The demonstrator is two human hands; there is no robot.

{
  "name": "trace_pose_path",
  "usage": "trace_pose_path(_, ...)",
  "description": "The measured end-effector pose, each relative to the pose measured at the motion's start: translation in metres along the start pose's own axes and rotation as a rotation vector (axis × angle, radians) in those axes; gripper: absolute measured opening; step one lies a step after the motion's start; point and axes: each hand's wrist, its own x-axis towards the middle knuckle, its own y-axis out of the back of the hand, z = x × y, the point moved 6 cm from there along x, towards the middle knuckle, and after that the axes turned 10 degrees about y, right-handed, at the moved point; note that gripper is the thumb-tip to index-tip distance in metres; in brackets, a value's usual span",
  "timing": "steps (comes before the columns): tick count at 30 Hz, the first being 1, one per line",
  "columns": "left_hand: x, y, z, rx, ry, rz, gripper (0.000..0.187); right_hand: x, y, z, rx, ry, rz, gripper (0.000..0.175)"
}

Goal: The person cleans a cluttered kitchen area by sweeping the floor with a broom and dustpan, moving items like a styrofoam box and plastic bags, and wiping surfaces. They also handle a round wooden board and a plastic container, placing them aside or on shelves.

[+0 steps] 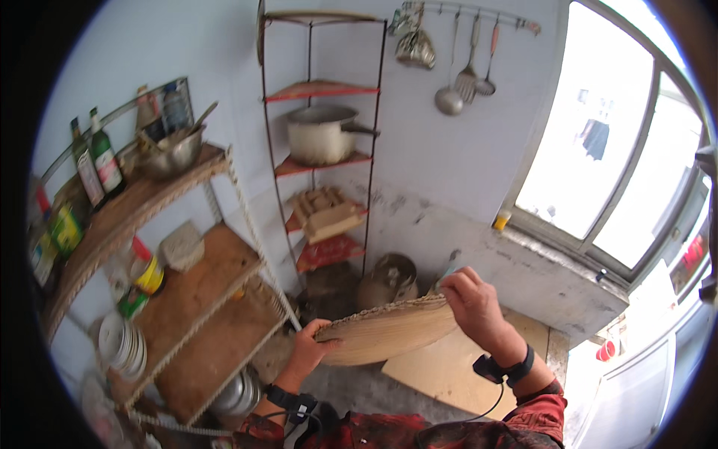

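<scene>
Between my hands is a tan, round-edged lid or mat (392, 334), apparently made of plant stalks, with a rough stitched rim. It is tilted, so I see one face narrowed. My left hand (312, 349) grips its left edge, with the thumb on the near face. At the upper right edge, my right hand (474, 300) pinches the rim with bent fingers. Both wrists carry black straps with small devices and cables. Below the lid, a pale flat board (449, 373) shows in part. Beyond its rim sits a round metal vessel (394, 272), partly hidden.
A corner rack (331, 90) ahead holds a pot (321, 134) and a cardboard piece (327, 213). To the left, a wooden-shelved unit (190, 297) carries bottles, a metal bowl (174, 154) and stacked plates (122, 345). Ladles and a turner (466, 81) hang beside the window (589, 123).
</scene>
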Motion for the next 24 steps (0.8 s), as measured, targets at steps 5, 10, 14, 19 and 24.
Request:
trace_pose_path(5, 0.083, 0.031, 0.041, 0.06, -0.099, -0.072, 0.036, 0.067, -0.019, 0.02, 0.227, -0.337, 0.122, 0.004)
trace_pose_path(10, 0.158, 0.025, 0.091, -0.06, -0.213, -0.182, 0.035, 0.127, 0.013, 0.036, -0.115, -0.249, 0.201, 0.007)
trace_pose_path(14, 0.207, 0.005, 0.142, -0.237, -0.283, -0.267, 0.036, 0.179, 0.047, 0.051, -0.564, 0.011, 0.229, 0.008)
trace_pose_path(19, 0.266, -0.027, 0.206, -0.259, -0.315, -0.328, 0.04, 0.233, 0.09, 0.114, -0.862, -0.012, 0.295, 0.011)
trace_pose_path(24, 0.323, -0.072, 0.263, -0.319, -0.338, -0.401, 0.041, 0.27, 0.136, 0.18, -0.959, -0.031, 0.395, 0.008)
